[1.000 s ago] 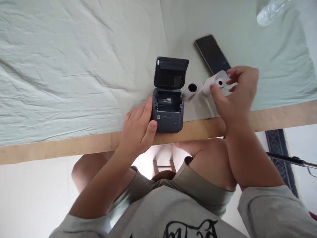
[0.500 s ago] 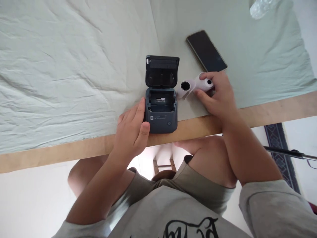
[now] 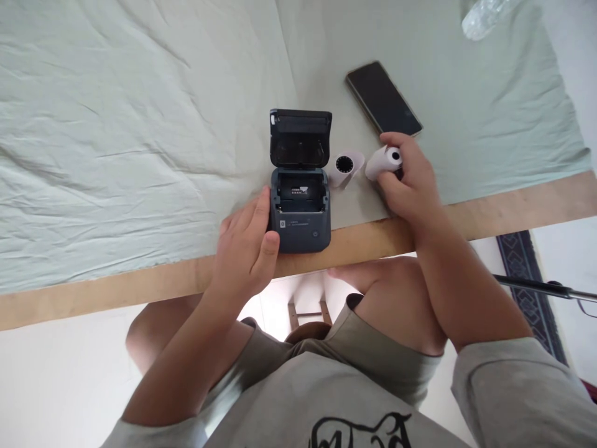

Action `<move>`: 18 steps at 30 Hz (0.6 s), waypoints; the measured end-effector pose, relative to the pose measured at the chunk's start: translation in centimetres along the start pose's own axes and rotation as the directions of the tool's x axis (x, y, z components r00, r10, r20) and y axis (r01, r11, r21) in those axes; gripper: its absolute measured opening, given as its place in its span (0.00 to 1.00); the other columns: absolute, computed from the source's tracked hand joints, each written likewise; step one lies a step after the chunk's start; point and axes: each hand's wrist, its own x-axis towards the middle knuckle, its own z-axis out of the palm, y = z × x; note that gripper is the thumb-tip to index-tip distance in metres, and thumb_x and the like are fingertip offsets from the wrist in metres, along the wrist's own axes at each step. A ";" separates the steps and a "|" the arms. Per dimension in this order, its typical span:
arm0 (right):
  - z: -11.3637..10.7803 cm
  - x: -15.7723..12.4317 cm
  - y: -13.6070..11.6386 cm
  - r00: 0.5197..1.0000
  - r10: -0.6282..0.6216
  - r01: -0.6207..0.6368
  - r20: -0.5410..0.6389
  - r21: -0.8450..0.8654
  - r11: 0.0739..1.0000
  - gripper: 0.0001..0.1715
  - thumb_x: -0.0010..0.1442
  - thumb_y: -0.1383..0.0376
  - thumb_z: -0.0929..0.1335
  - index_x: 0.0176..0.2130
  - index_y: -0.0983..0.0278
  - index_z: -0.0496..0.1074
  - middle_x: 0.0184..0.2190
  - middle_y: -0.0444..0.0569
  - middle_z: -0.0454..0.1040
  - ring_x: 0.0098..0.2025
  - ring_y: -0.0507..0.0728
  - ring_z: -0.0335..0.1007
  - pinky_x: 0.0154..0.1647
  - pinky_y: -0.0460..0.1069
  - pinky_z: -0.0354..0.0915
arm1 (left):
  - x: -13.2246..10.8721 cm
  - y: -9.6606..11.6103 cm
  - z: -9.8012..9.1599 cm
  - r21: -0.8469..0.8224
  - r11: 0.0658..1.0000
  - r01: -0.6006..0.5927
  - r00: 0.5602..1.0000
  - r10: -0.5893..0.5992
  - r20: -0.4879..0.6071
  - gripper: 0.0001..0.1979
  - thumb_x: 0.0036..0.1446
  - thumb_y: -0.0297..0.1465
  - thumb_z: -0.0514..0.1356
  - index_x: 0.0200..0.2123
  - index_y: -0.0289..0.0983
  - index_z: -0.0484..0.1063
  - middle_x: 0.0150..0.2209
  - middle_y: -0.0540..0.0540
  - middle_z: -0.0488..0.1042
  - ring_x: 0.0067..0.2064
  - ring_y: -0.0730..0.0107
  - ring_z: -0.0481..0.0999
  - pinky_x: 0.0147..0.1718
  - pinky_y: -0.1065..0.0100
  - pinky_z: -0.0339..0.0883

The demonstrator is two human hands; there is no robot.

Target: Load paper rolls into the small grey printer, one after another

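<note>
A dark blue portable label printer (image 3: 303,233) lies near the table's front edge, its lid (image 3: 299,138) tipped back and its paper bay exposed. My left hand (image 3: 247,246) rests along the printer's left side, fingers stretched out and thumb at the front corner. In my right hand (image 3: 410,180), a small white paper roll (image 3: 380,163) is gripped between thumb and fingers, its dark core end facing up. A second white paper roll (image 3: 336,173), with a black toothed core and a loose paper end, sits just right of the printer, apart from the held one.
A dark smartphone (image 3: 385,98) lies behind my right hand. At the far right back is a clear plastic bottle (image 3: 482,20), partly cut off. A wrinkled pale green cloth (image 3: 140,137) covers the table, with a bare wooden edge (image 3: 364,242) in front.
My right hand has drawn the roll it holds away from the other roll, so a gap now shows between them. The left hand stays at the printer.
</note>
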 end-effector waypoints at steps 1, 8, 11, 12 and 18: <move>0.0 0.0 0.0 1.000 -0.003 0.003 -0.007 -0.016 1.000 0.32 0.55 0.66 0.68 0.59 0.58 0.68 0.54 0.57 0.74 0.58 0.68 0.72 0.61 0.67 0.68 | 0.0 0.0 0.0 -0.004 1.000 0.002 1.000 -0.002 0.002 0.43 0.72 0.54 0.29 0.74 0.32 0.54 0.67 0.32 0.68 0.64 0.47 0.71 0.59 0.51 0.63; 0.3 0.0 0.4 1.000 0.016 -0.015 -0.023 0.068 0.998 0.34 0.55 0.65 0.68 0.61 0.57 0.65 0.48 0.52 0.78 0.47 0.63 0.77 0.53 0.64 0.73 | 0.0 -0.1 0.0 0.016 1.000 0.006 1.000 -0.006 0.007 0.44 0.71 0.55 0.28 0.73 0.31 0.54 0.66 0.32 0.69 0.63 0.46 0.72 0.58 0.51 0.63; 0.3 -0.1 0.3 1.000 0.001 -0.002 0.010 0.076 0.997 0.30 0.55 0.67 0.67 0.58 0.57 0.67 0.47 0.51 0.79 0.49 0.63 0.77 0.56 0.64 0.72 | 0.1 0.0 0.0 0.020 1.000 -0.003 1.000 0.003 -0.002 0.44 0.71 0.55 0.28 0.73 0.30 0.55 0.66 0.31 0.69 0.63 0.46 0.72 0.58 0.51 0.63; 0.3 -0.1 0.2 1.000 -0.007 0.007 0.002 0.051 0.999 0.28 0.56 0.66 0.68 0.56 0.56 0.69 0.49 0.52 0.78 0.52 0.64 0.75 0.58 0.65 0.71 | 0.1 0.0 0.0 0.023 1.000 -0.006 1.000 0.006 -0.002 0.44 0.71 0.54 0.28 0.73 0.30 0.55 0.66 0.31 0.69 0.63 0.46 0.72 0.58 0.51 0.63; 0.4 -0.1 0.3 0.998 0.037 -0.036 -0.052 0.018 0.999 0.38 0.55 0.63 0.72 0.62 0.53 0.62 0.50 0.52 0.77 0.49 0.65 0.75 0.54 0.64 0.72 | 0.2 -0.1 0.1 0.044 0.999 -0.002 1.000 0.002 -0.013 0.44 0.71 0.55 0.27 0.73 0.31 0.55 0.62 0.32 0.73 0.62 0.47 0.73 0.58 0.51 0.64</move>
